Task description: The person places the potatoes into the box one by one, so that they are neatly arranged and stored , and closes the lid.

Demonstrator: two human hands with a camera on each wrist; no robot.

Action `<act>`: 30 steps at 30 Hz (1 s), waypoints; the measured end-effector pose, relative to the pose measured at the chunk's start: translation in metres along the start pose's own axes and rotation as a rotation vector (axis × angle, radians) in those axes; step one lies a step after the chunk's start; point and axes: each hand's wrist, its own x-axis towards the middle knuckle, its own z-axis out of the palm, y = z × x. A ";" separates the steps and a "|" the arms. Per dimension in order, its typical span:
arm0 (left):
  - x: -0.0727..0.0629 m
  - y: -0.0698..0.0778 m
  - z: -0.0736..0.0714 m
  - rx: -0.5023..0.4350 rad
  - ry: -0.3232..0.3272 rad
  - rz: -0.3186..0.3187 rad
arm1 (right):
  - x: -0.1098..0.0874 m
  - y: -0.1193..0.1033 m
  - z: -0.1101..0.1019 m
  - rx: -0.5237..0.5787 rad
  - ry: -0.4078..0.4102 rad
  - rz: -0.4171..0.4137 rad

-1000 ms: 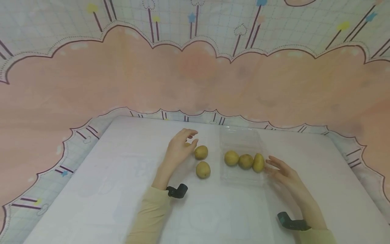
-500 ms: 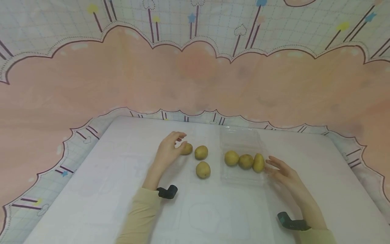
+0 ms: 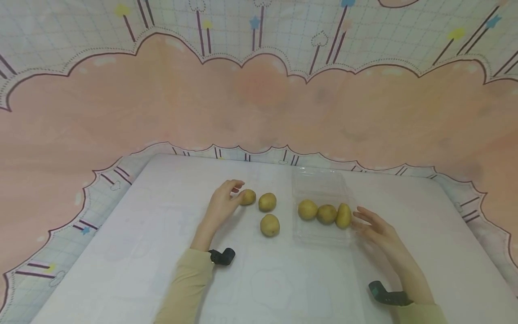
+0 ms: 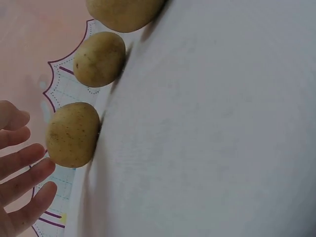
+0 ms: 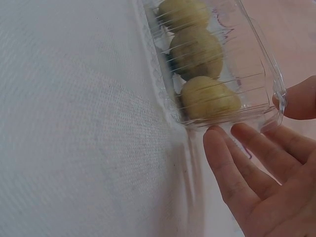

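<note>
My left hand [image 3: 221,203] is beside a potato [image 3: 248,197], its fingers spread and loosely bent. In the left wrist view, its fingertips [image 4: 47,165] come close to that potato's lower edge; whether they touch cannot be told. A second potato [image 3: 267,202] lies to the right, with a third potato [image 3: 270,225] nearer the person. My right hand [image 3: 378,230] rests at the right end of a clear plastic container [image 3: 319,184]. In the right wrist view, nearly straight fingers [image 5: 219,148] meet its side wall, while the thumb is at the rim. Three potatoes [image 3: 326,214] sit in a row inside.
A white cloth-covered table [image 3: 133,252] lies beneath everything. Behind it rises a backdrop [image 3: 259,108] with a scalloped orange and pale grid pattern. Dark camera mounts [image 3: 222,256] are strapped to both wrists.
My left hand has drawn back leftward from over the potatoes, uncovering the leftmost one, and then dipped slightly. The right hand, container and potatoes stay where they were.
</note>
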 end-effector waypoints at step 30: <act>0.003 -0.016 0.016 -0.130 -0.116 -0.088 | -0.001 -0.001 -0.001 -0.001 -0.005 0.025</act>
